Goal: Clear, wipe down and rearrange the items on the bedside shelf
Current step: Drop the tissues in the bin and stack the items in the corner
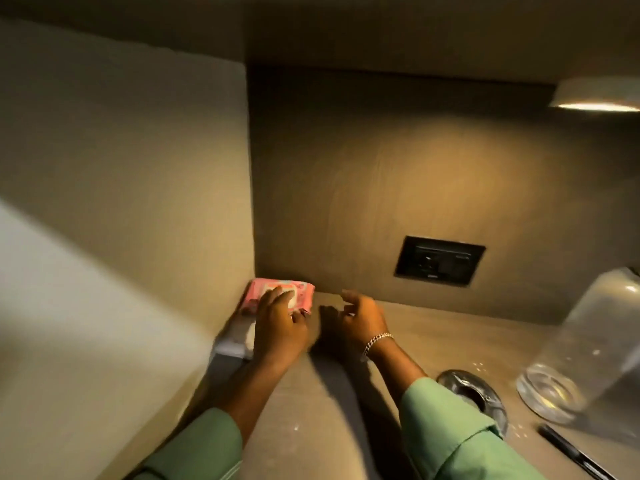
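Pink and soft-sided, the wipes pack (279,299) lies flat in the back left corner of the bedside shelf (346,403), tucked against the side wall, probably so it is out of the way yet within reach. The left hand (277,327) rests on top of it, fingers spread over the lid flap, seemingly to steady or open it. Just beside it, the right hand (360,318) hovers empty with loosely curled, parted fingers, likely ready to pull a wipe. Further right, a metal dish (467,389), a clear glass jar (585,351) and a dark pen (571,452) crowd the near edge, apparently not yet cleared.
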Available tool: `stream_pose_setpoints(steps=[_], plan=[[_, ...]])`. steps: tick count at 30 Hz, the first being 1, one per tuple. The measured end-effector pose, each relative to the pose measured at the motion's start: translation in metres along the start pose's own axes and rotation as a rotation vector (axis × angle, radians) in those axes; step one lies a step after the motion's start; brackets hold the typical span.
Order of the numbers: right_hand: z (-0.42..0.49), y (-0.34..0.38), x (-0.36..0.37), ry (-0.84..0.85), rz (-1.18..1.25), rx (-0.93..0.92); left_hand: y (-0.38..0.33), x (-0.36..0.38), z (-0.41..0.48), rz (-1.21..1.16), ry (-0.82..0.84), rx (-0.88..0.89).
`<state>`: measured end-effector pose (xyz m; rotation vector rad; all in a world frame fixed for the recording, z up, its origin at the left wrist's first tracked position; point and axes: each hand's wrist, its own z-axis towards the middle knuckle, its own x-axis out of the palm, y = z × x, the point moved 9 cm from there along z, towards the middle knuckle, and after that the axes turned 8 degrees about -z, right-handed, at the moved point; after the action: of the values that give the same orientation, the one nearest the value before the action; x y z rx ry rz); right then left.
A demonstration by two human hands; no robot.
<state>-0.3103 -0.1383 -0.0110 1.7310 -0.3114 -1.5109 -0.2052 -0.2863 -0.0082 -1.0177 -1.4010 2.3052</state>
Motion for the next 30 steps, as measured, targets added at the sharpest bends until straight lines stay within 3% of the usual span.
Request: stream_pose_setpoints(steps=[2,4,8,12,16,23,30], plan=[[-0.019,-0.023,-0.04,-0.067,-0.062,0.002,-0.023,0.026,-0.018,-0.086,0.053,-0.001],[-0.044,-0.058,-0.084,-0.142,-0.17,0.062,-0.039,0.066,-0.043,-0.128,0.217,-0.114],[-0.098,-0.129,-0.139,-0.141,-0.621,0.295,-0.056,0.135,-0.099,-0.134,0.535,-0.298],[-0.12,-0.16,-0.14,-0.046,-0.559,0.432,-0.072,0.172,-0.135,-0.177,0.732,-0.355],[-0.115,-0.157,-0.142,-0.167,-0.365,0.423,-0.064,0.166,-0.13,-0.293,0.634,-0.471],[-0.083,-0.118,-0.098,-0.052,-0.05,0.42,-0.02,0.109,-0.107,-0.601,0.376,-0.776],[-0.05,-0.059,-0.049,0.016,0.213,0.276,0.012,0.034,-0.067,-0.666,0.082,-0.697]])
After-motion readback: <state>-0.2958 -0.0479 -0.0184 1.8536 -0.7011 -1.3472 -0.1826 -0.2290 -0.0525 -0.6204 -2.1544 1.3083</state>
